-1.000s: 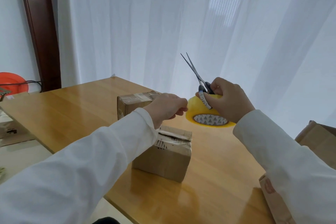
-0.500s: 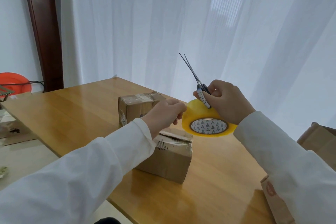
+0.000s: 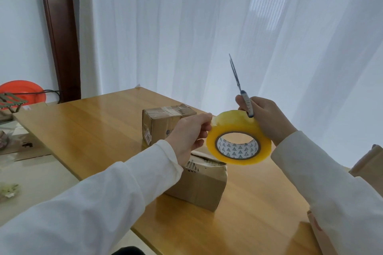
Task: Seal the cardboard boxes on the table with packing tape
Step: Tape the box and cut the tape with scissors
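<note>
Two hands meet at mid-frame: the left hand (image 3: 189, 136) pinches the edge of the tape (image 3: 238, 137), the right hand (image 3: 267, 118) grips roll and shut scissors (image 3: 240, 87), blades pointing up. Light and stiff, the roll hangs above the near box (image 3: 199, 184), its hole facing the camera; the film looks sticky, best taken by its free end.
</note>
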Motion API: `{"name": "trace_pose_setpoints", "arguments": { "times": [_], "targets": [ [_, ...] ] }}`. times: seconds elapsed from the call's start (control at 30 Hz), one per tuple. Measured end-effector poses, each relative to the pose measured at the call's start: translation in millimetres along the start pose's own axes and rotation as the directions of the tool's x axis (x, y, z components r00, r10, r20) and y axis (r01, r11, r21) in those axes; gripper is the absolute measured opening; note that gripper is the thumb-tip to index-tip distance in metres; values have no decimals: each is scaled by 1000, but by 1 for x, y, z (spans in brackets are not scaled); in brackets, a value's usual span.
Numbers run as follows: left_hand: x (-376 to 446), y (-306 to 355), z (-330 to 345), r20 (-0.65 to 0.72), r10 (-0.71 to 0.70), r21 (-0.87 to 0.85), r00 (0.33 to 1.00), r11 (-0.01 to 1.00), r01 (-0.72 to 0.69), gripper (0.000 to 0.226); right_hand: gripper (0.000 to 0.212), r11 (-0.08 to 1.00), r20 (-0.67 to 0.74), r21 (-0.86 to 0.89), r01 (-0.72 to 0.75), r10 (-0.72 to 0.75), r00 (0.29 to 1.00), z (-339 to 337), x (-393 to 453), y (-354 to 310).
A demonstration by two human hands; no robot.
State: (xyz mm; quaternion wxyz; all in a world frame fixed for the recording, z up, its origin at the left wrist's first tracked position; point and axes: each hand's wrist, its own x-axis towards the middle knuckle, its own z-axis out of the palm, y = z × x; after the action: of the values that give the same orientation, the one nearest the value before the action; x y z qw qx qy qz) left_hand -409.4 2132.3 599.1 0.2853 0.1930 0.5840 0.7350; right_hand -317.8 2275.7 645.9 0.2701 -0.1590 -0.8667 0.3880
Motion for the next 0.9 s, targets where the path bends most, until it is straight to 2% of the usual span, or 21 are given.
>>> {"name": "trace_pose_setpoints", "arguments": {
  "times": [0.1,0.2,0.27,0.3,0.33,0.4,0.47,0.53,0.6,0.63,0.67,0.73,0.83,0.9],
  "targets": [
    [3,0,-2,-61,7,-76,998,997,-11,22,63,982,27,178,-64,60,998,2,-7,11],
    [5,-3,-3,-111,-20,-125,994,992,6,25,58,886,86,398,-240,225,971,10,-9,24],
    [7,-4,-4,-107,-37,-118,994,993,24,26,39,860,95,445,-247,229,969,16,-11,21],
    [7,-2,-6,-99,-36,-103,994,994,26,26,37,873,88,430,-229,211,973,17,-10,18],
    [6,-1,-8,-90,-17,-51,996,999,12,27,37,895,74,395,-206,192,979,16,-11,12],
    [5,2,-18,-89,93,196,992,978,-75,29,40,941,80,274,-196,181,980,13,-5,-2],
    [1,6,-32,-111,253,407,961,894,-188,31,47,961,184,113,-254,231,955,12,3,-20],
    [-2,9,-49,-174,337,453,925,862,-228,31,53,958,274,-172,-230,271,923,17,14,-36],
    [-4,11,-65,-227,396,488,890,837,-248,30,50,877,308,-468,-111,279,910,24,20,-45],
    [-4,10,-71,-238,410,512,881,823,-245,30,48,848,305,-523,-84,279,911,28,24,-47],
    [-3,7,-77,-248,412,527,877,817,-235,30,44,848,306,-523,-85,280,910,31,28,-47],
    [0,-2,-88,-285,375,526,882,830,-183,31,38,911,353,-359,-204,335,874,36,32,-38],
    [9,-22,-102,-280,270,495,921,863,-102,34,52,928,483,-116,-355,365,796,36,29,-21],
    [15,-33,-109,-298,223,432,928,899,-77,34,52,927,448,-28,-374,346,824,36,26,-14]
  ]
}}
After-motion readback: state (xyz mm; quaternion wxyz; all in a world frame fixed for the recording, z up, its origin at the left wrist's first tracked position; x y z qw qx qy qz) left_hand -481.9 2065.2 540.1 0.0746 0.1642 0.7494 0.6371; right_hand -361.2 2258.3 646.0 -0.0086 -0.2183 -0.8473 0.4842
